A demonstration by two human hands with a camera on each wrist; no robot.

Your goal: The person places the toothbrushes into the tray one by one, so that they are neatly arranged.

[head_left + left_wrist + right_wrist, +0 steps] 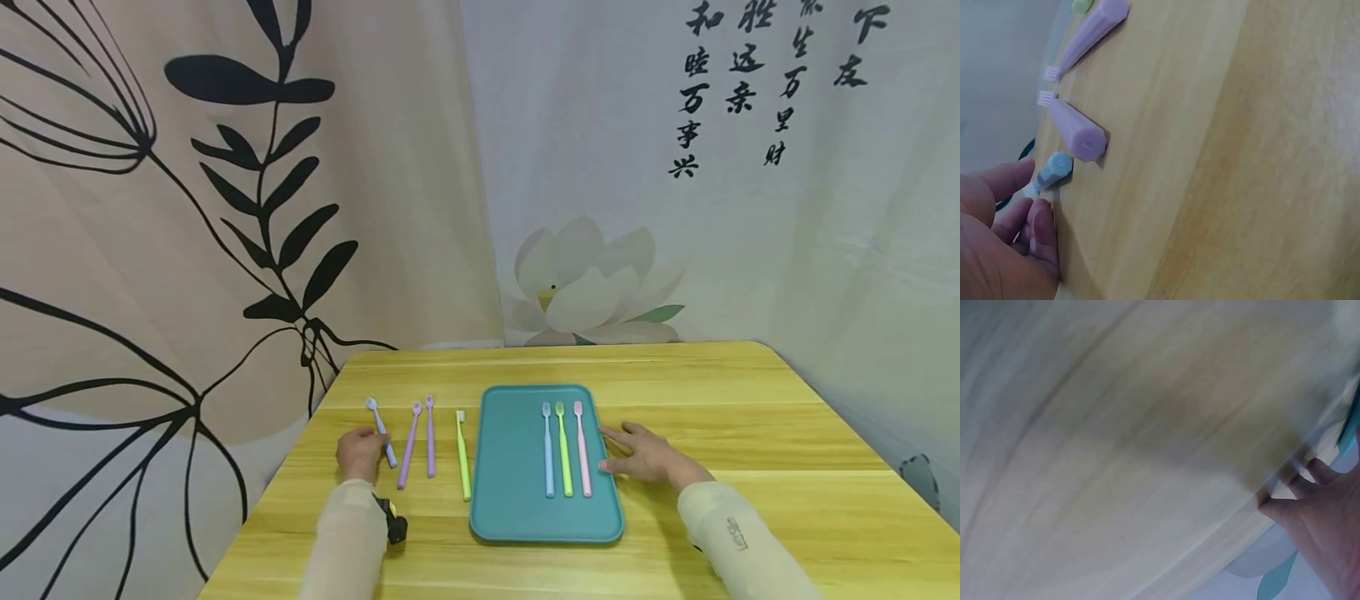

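Note:
A blue toothbrush [387, 448] lies on the table at the far left, beside the fingertips of my left hand [360, 455]. In the left wrist view, the thumb and curved fingers stand apart on either side of the blue toothbrush's [1057, 165] head end. My right hand [647, 454] has its fingers spread at the right rim of a teal tray [510, 467]; exact contact is hard to tell. On the tray lie a blue toothbrush [548, 454], a green toothbrush [564, 454] and a pink toothbrush [582, 454], side by side with heads pointing away.
Between the left hand and the tray lie two purple toothbrushes, one tilted [408, 448] and one nearly straight [431, 437], then a green toothbrush [462, 457] close to the tray's left rim. Behind the wooden table [750, 417] hangs a printed curtain [405, 208].

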